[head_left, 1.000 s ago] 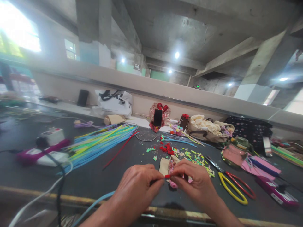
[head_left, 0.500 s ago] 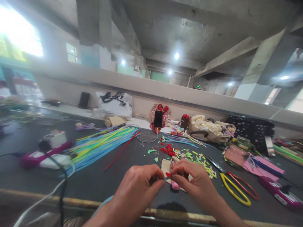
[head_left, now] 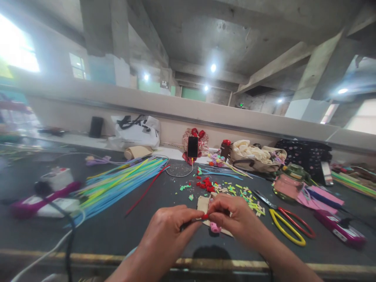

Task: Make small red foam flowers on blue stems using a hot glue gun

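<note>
My left hand (head_left: 173,225) is closed in a pinch, its thumb and forefinger meeting my right hand's fingertips. A light blue pipe cleaner (head_left: 129,253) shows beneath the left wrist; earlier its blue tip stuck out from these fingers. A short red pipe cleaner piece (head_left: 205,216) sits between the fingertips of both hands, pinched by my right hand (head_left: 236,213). Under the hands lies a beige cloth (head_left: 202,203) with a small pink rolled thing (head_left: 215,227) on it, partly hidden. Just beyond are cut red pieces (head_left: 206,184) and yellow-green pieces (head_left: 251,201).
Scissors (head_left: 288,225) with yellow and red handles lie right of my hands. A bundle of long pipe cleaners (head_left: 126,184) and a single red one (head_left: 147,192) are left. Power strips (head_left: 44,199) flank both sides. A phone (head_left: 192,147) and a jar (head_left: 289,182) stand farther back.
My hands have come together, and the left fingertips now touch the red piece. The whole view has shifted slightly, so the table things appear farther left.
</note>
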Tool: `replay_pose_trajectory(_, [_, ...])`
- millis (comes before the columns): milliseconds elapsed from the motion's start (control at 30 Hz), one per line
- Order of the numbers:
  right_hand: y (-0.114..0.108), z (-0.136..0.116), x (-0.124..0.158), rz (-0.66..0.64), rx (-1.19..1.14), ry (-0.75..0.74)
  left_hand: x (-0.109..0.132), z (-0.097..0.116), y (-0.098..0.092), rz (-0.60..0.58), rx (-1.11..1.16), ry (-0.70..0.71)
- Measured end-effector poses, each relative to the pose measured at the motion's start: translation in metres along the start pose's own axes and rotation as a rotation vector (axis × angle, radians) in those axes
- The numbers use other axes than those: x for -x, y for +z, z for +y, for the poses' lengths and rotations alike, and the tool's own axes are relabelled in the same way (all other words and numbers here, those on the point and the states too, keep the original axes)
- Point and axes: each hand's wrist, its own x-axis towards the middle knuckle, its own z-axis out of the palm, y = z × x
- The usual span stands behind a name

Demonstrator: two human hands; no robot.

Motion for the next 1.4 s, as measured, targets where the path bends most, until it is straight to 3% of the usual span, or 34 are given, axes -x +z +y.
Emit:
replay_pose_trajectory(500, [0.000, -0.004, -0.003, -0.007, 0.018, 0.043, 0.001, -0.001, 0.006, 0.029, -0.117, 0.057])
replay_pose_trajectory(767, [-0.003, 0.000, 0.003, 0.054, -0.248, 0.103, -0.003, -0.001, -0.002, -0.073, 0.249, -0.223])
replay_pose_trajectory(967, [0.003, 0.000, 0.008, 0.066, -0.245, -0.012, -0.006, -0.006, 0.002, -0.198, 0.615, -0.401])
replay_pose_trajectory(1133, [0.007, -0.005, 0.007, 0.053, -0.201, -0.114, -0.007, -0.001, 0.003, -0.233, 0.746, -0.458])
replay_pose_trajectory(1400, [0.010, -0.006, 0.004, 0.055, -0.193, -0.128, -0.005, -0.002, 0.003, -0.231, 0.796, -0.481])
